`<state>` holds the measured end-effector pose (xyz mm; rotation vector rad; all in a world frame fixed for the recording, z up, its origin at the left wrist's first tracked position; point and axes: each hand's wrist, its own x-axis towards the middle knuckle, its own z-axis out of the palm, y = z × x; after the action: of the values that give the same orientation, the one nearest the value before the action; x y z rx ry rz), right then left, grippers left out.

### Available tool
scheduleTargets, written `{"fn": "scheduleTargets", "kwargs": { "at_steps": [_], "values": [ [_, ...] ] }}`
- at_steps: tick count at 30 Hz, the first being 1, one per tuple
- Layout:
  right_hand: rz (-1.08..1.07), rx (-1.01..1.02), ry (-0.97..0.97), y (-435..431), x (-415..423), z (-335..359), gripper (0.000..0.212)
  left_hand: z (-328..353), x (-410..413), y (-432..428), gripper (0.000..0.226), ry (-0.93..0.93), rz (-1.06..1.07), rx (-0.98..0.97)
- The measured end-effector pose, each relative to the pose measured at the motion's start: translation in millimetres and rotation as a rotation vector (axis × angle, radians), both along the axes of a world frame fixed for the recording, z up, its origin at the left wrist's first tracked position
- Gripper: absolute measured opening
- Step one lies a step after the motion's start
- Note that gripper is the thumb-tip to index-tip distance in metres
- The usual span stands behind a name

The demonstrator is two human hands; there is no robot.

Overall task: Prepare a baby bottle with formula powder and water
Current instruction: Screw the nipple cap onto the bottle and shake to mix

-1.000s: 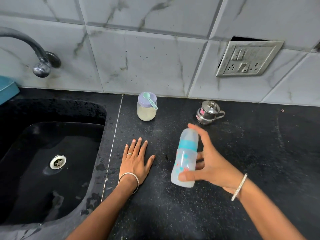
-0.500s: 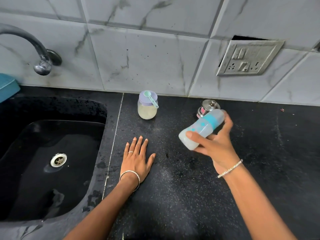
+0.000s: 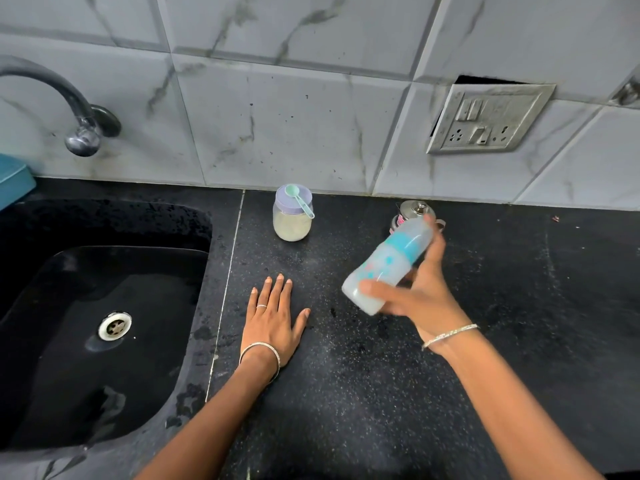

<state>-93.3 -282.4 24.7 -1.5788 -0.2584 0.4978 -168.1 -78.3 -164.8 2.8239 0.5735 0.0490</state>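
Fingers (image 3: 433, 252) of our right hand (image 3: 422, 299) curl round the tilted baby bottle (image 3: 388, 263), held above the tabletop (image 3: 346, 393) right of centre; our left hand (image 3: 273, 323) lies flat, fingers straight, on the tabletop.

The baby bottle (image 3: 388, 264) is cloudy white with a teal band and teal spots, a few perhaps pink through the blur. The jar (image 3: 292, 226) shows pale cream under a lilac lid (image 3: 286, 207) and a mint-green scoop (image 3: 299, 200). The table (image 3: 381, 393) is black flecked with white, and the wall tiles (image 3: 294, 116) are pale grey with dark veins.
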Motion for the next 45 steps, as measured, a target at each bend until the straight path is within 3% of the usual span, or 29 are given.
{"fn": "scheduleTargets", "kwargs": {
  "at_steps": [3, 8, 13, 18, 23, 28, 30, 32, 34, 39, 43, 45],
  "values": [
    [0.131, -0.148, 0.017, -5, -8, -6, 0.127, -2, 0, 0, 0.087, -0.005, 0.0, -0.005],
    [-0.294, 0.244, 0.157, -5, 3, -10, 0.105, -1, 0, 0, 0.087, 0.002, -0.002, -0.014],
    [0.038, -0.092, 0.141, -15, -8, -8, 0.107, 0, -1, 0, 0.089, 0.005, -0.001, -0.009],
    [-0.329, 0.245, 0.102, -12, -3, -7, 0.098, 0, -1, -1, 0.089, 0.004, -0.003, -0.007],
    [0.073, -0.101, 0.146, -11, -23, -2, 0.104, 2, -1, -1, 0.089, -0.015, 0.001, -0.011],
    [-0.283, 0.141, 0.092, -7, -6, 7, 0.096, 0, -1, -1, 0.088, -0.005, -0.001, -0.006],
    [-0.226, 0.118, 0.04, -7, -8, 5, 0.109, 0, 0, 0, 0.088, -0.011, 0.004, -0.011],
    [-0.036, -0.024, 0.064, -7, -18, 6, 0.12, -1, 0, 0, 0.089, -0.021, 0.008, -0.012],
    [0.066, -0.065, 0.122, -9, -23, 7, 0.118, -2, -1, 0, 0.089, -0.015, 0.005, -0.006],
    [-0.168, 0.186, 0.11, -5, -16, 0, 0.111, -2, 0, 0, 0.088, -0.026, 0.006, -0.018],
    [0.054, -0.1, 0.087, -4, -32, -4, 0.108, -1, -1, 0, 0.089, -0.032, 0.008, -0.021],
    [0.06, -0.146, 0.09, -7, -27, 0, 0.104, 0, -2, 0, 0.088, -0.027, 0.007, -0.019]
  ]
}}
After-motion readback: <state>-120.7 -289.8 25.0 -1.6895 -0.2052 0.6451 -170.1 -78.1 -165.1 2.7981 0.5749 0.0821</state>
